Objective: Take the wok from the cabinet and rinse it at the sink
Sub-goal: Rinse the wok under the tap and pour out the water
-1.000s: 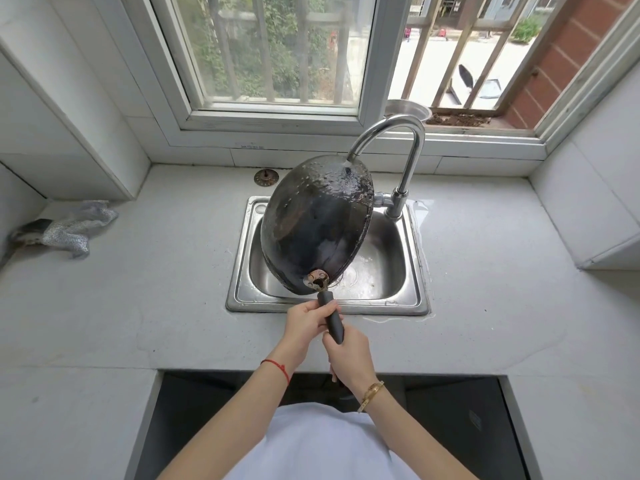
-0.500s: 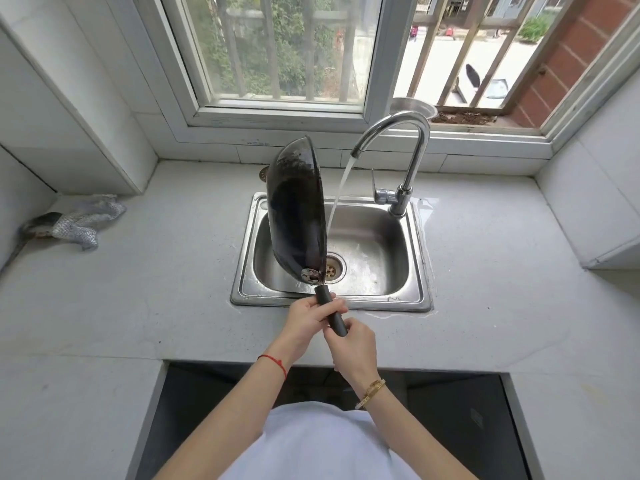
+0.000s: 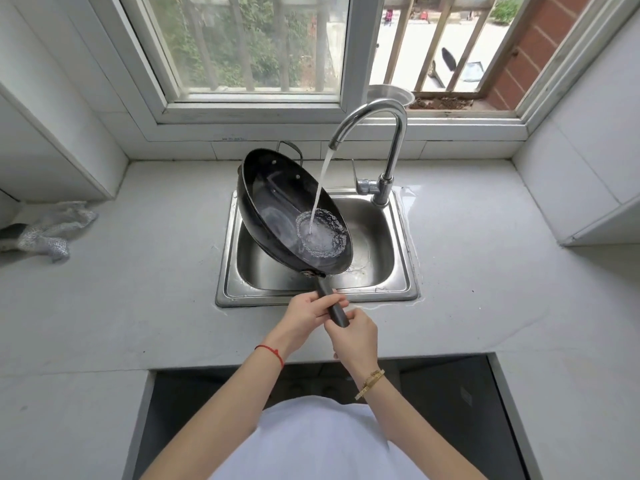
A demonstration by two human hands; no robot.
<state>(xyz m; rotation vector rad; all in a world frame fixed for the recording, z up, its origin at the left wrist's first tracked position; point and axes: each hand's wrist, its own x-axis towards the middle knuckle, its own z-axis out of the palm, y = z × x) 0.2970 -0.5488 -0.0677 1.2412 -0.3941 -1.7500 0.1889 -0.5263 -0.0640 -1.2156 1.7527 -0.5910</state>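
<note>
Lying crumpled at the far left of the frame, a silvery scouring cloth (image 3: 52, 233) sits well apart from the work, leaving bare worktop (image 3: 145, 271) beside the basin. Centre frame: black wok (image 3: 287, 209) tilted over the steel sink (image 3: 403, 271), bowl facing the faucet (image 3: 377, 133), probably so the stream (image 3: 320, 188) hits the inside and runs off the low rim into the basin. Left hand (image 3: 308, 315) wraps the wok's handle (image 3: 330, 303) near the pan; right hand (image 3: 353, 336) grips the handle's end, two hands likely steadying the weight. Far rim close to the window ledge (image 3: 242, 133); little room to swing there, more at right.
</note>
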